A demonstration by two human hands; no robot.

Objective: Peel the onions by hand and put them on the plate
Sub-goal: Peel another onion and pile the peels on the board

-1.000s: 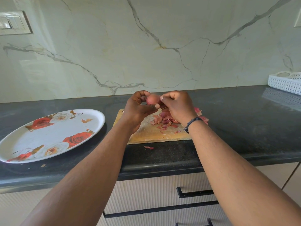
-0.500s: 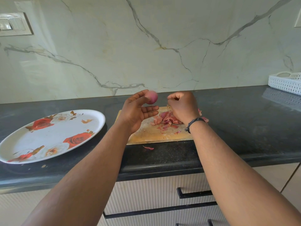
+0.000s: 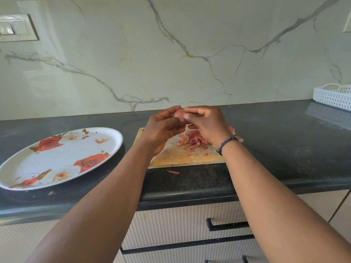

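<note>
I saw both hands raised together above the wooden cutting board (image 3: pixel 180 158), with one small pink onion (image 3: pixel 179 115) held between them. The left hand (image 3: pixel 161 130) carried the onion from the side — its fingers (image 3: pixel 171 111) were loosely curled round it, and the top one was nearly straight. The right hand (image 3: pixel 206 123) had come against the onion from the other side; its fingers (image 3: pixel 187 116) were bent, and the thumb and forefinger pressed on the onion's surface, as for pinching a piece of skin. Whether a flake was really caught there, I could not tell.

The step in hand was, in my judgement, the peeling of this one onion. A heap of pink peels (image 3: pixel 191 140) lay on the board under the hands, and one loose flake (image 3: pixel 173 172) lay on the dark worktop (image 3: pixel 275 149) just in front of the board. The flowered plate (image 3: pixel 60 158) stood on the worktop to the left of the board, near but not touching it, and I saw no onion on it — so no delivery was made yet, as far as the plate showed.

The onion looked quite smooth already. The next move would call for a last check of the skin with the right thumb, then for the left hand to carry the onion leftwards and lay it gently on the plate, so that it does not roll off the shallow rim.
</note>
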